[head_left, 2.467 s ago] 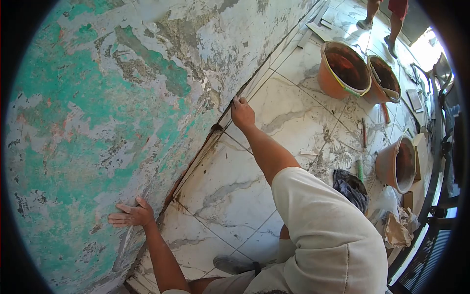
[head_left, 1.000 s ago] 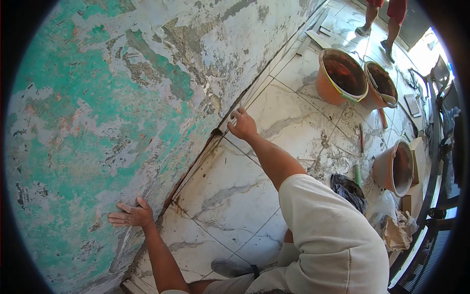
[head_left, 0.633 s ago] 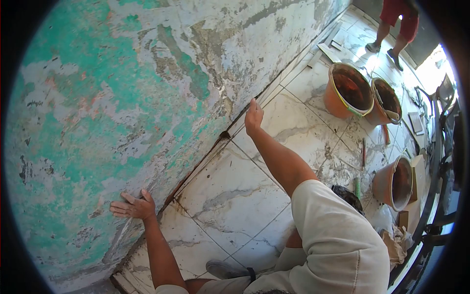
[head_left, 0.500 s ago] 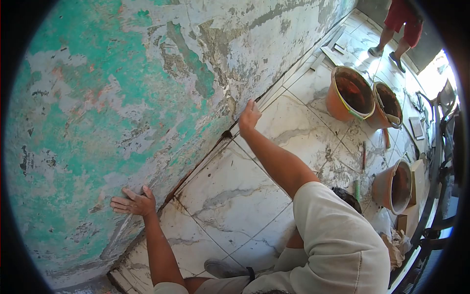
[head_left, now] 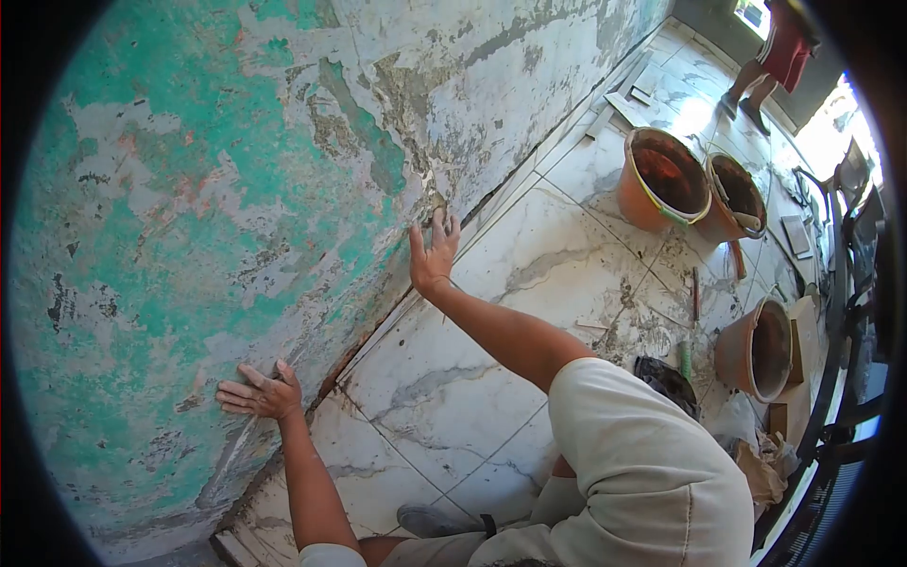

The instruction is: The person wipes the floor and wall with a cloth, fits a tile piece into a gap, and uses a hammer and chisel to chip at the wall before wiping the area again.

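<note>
Low on the wall [head_left: 227, 274], whose green and grey paint is peeling, my left hand [head_left: 262, 391] lies with its fingers outstretched. Farther along, my right hand [head_left: 436, 255] has its fingers spread against the foot of the wall, above the gap where wall and floor meet. Neither hand holds anything. White, grey-veined floor tiles [head_left: 444, 350] run along the wall base beneath my arms. A narrow strip of tile [head_left: 378, 331] lies along the wall edge, partly behind my right wrist.
Two orange buckets [head_left: 635, 194] [head_left: 726, 225] stand together on the floor, and another bucket [head_left: 732, 354] sits nearer me. Tile pieces [head_left: 624, 109] lie along the far wall. A person in red shorts [head_left: 786, 57] stands at the back. Dark metal furniture [head_left: 841, 359] lines the right side.
My right hand has moved from the floor edge left onto the wall foot, and its fingers have spread. My left hand stays in place. The person at the back has shifted their legs.
</note>
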Motion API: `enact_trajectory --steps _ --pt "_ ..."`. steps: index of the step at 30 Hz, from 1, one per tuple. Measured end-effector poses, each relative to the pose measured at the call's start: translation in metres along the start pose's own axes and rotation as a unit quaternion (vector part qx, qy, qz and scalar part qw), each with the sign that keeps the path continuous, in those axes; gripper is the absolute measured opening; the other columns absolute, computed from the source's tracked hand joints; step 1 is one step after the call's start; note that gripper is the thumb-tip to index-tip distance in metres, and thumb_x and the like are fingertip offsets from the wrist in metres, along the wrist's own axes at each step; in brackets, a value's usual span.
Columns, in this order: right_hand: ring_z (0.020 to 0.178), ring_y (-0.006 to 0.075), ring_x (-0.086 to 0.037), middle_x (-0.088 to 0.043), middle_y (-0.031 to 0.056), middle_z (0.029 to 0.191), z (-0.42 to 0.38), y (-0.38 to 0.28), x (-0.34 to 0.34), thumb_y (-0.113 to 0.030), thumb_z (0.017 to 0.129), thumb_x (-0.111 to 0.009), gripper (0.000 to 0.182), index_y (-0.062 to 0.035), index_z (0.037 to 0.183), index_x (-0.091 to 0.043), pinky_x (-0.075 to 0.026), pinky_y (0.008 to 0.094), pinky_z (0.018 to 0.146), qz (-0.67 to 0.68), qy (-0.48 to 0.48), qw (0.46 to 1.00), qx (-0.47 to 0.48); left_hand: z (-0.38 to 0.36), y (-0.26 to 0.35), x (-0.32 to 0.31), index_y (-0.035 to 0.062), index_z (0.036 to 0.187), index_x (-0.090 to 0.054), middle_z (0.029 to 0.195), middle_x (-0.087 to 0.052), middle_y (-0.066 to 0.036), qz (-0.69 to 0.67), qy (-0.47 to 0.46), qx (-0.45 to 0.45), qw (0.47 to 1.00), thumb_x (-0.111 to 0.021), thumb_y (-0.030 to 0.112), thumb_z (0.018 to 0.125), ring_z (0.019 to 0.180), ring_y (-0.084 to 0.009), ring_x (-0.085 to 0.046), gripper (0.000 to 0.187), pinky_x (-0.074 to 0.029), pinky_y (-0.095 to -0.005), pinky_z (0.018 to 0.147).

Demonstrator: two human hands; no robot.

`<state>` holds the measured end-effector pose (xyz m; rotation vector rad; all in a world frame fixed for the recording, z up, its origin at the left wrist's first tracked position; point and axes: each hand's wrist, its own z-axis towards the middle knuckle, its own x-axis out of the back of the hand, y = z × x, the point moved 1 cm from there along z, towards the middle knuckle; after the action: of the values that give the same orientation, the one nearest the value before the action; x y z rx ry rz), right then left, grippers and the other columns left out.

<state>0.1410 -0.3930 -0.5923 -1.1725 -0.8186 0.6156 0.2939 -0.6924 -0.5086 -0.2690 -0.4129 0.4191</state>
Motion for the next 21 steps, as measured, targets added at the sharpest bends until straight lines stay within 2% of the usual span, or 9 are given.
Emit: enact_trajectory --steps 1,3,6,8,10,12,14,17,21 --pt "0.133 0.0423 -0.024 -0.021 0.0262 0.145 0.002 0.001 0.012 -0.050 0.089 -0.052 0.071 -0.0071 0.142 -0.034 -0.021 0.0460 0.109 -0.001 0.003 1.000 0.001 0.000 0.000 0.000 0.0116 0.147 -0.021 0.151 -0.007 -0.027 -0.002 -0.002 0.002 1.000 -0.037 0.053 0.092 0.140 -0.0467 -0.003 0.071 -0.005 -0.0607 0.109" --pt "0.133 0.0426 -0.025 -0.022 0.0251 0.145 0.004 0.004 0.036 -0.048 0.086 -0.058 0.068 -0.0095 0.139 -0.040 -0.022 0.0463 0.109 -0.079 -0.093 0.992 0.042 -0.001 0.002 0.001 0.0117 0.147 -0.021 0.151 -0.006 -0.027 -0.011 -0.004 0.005 1.000 -0.038 0.053 0.092 0.140 -0.0469 -0.002 0.071 -0.004 -0.0611 0.109" --pt "0.133 0.0423 -0.023 -0.022 0.0260 0.144 -0.002 -0.003 0.050 -0.047 0.087 -0.057 0.068 -0.0072 0.139 -0.037 -0.023 0.0458 0.110 -0.051 -0.130 0.986 0.088 -0.002 -0.001 0.002 0.0129 0.146 -0.022 0.152 -0.007 -0.026 -0.023 -0.009 0.013 1.000 -0.041 0.056 0.091 0.139 -0.0483 -0.006 0.072 -0.009 -0.0640 0.107" --pt "0.134 0.0433 -0.022 -0.023 0.0265 0.144 -0.003 0.005 0.026 -0.050 0.086 -0.057 0.072 -0.0085 0.141 -0.035 -0.021 0.0458 0.111 -0.007 -0.015 0.997 0.071 -0.002 0.000 0.001 0.0128 0.145 -0.024 0.152 -0.009 -0.025 0.001 0.006 0.006 1.000 -0.043 0.055 0.090 0.137 -0.0496 -0.011 0.072 -0.013 -0.0646 0.105" --pt "0.135 0.0442 -0.020 -0.023 0.0271 0.146 -0.017 0.007 0.006 -0.054 0.085 -0.055 0.074 -0.0083 0.141 -0.037 -0.021 0.0466 0.111 -0.072 -0.091 0.993 0.020 -0.004 0.002 0.000 0.0121 0.145 -0.027 0.151 -0.011 -0.025 -0.007 0.012 0.014 1.000 -0.044 0.055 0.090 0.137 -0.0495 -0.014 0.071 -0.016 -0.0642 0.105" --pt "0.135 0.0443 -0.021 -0.021 0.0266 0.147 -0.050 -0.013 0.030 -0.059 0.084 -0.053 0.074 -0.0088 0.138 -0.043 -0.022 0.0476 0.111 -0.093 -0.196 0.976 0.027 -0.008 0.000 -0.001 0.0122 0.144 -0.029 0.151 -0.012 -0.025 -0.017 0.009 0.009 1.000 -0.044 0.055 0.090 0.137 -0.0486 -0.015 0.070 -0.016 -0.0634 0.105" --pt "0.134 0.0448 -0.024 -0.024 0.0269 0.146 -0.066 -0.018 0.052 -0.059 0.084 -0.053 0.071 -0.0090 0.134 -0.048 -0.025 0.0484 0.110 -0.142 -0.341 0.923 0.106 -0.006 -0.002 0.000 0.0124 0.144 -0.030 0.151 -0.013 -0.024 -0.009 0.009 0.005 1.000 -0.044 0.055 0.090 0.137 -0.0476 -0.015 0.070 -0.015 -0.0625 0.106" --pt "0.132 0.0439 -0.028 -0.026 0.0266 0.145 -0.070 -0.021 0.071 -0.058 0.084 -0.054 0.069 -0.0097 0.132 -0.050 -0.028 0.0475 0.109 -0.114 -0.397 0.902 0.124 -0.001 0.001 0.005 0.0104 0.145 -0.027 0.153 -0.008 -0.024 -0.004 0.006 -0.011 1.000 -0.040 0.055 0.092 0.141 -0.0419 -0.005 0.070 -0.008 -0.0573 0.110" --pt "0.130 0.0413 -0.033 -0.035 0.0256 0.140 -0.018 0.012 0.091 -0.053 0.083 -0.060 0.065 -0.0089 0.129 -0.052 -0.033 0.0456 0.106 -0.141 -0.324 0.928 0.122 -0.002 0.000 0.004 0.0107 0.145 -0.027 0.153 -0.007 -0.024 -0.003 0.007 -0.013 1.000 -0.041 0.054 0.092 0.141 -0.0417 -0.004 0.070 -0.008 -0.0572 0.110"
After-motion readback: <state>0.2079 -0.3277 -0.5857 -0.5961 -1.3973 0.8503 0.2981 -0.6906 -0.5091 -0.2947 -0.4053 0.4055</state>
